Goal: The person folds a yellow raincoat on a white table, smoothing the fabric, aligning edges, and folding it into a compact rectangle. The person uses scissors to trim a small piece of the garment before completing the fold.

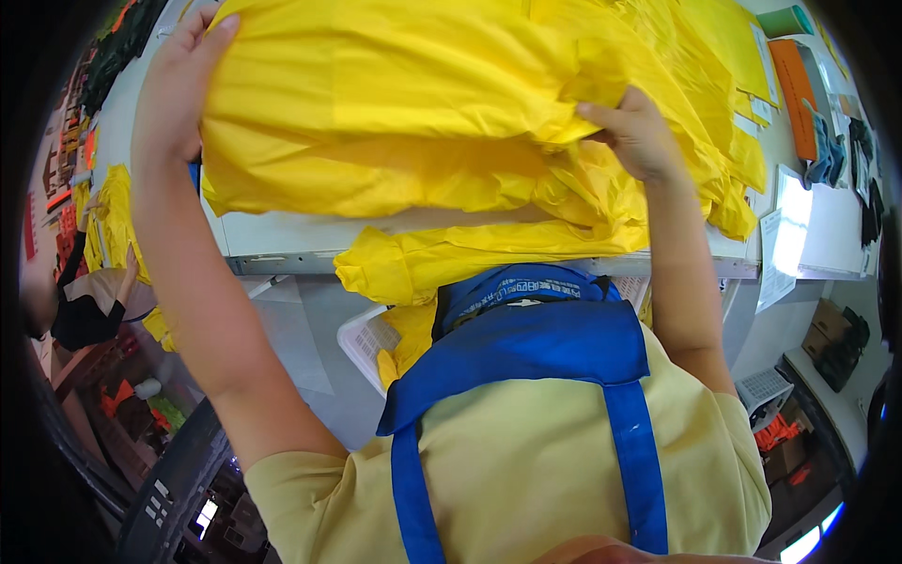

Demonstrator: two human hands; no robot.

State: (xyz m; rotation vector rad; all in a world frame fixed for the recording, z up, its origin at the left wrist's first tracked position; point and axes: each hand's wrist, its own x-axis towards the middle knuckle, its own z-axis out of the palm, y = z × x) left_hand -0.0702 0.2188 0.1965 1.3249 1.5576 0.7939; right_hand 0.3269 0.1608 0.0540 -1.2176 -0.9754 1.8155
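Observation:
A large yellow garment of smooth, creased fabric, like a raincoat, spreads over the white table in front of me. At its upper left edge my left hand grips the fabric, thumb on top and the other fingers partly hidden. My right hand pinches a bunched fold on the right, lifting it slightly. Below, a yellow sleeve-like piece lies along the table's near edge and hangs a little over it. More crumpled yellow fabric lies to the right of my right hand.
A white plastic basket with yellow fabric stands below the table edge, close to my blue apron. At the right are an orange box, a green roll and paper sheets. Another person handles yellow fabric at far left.

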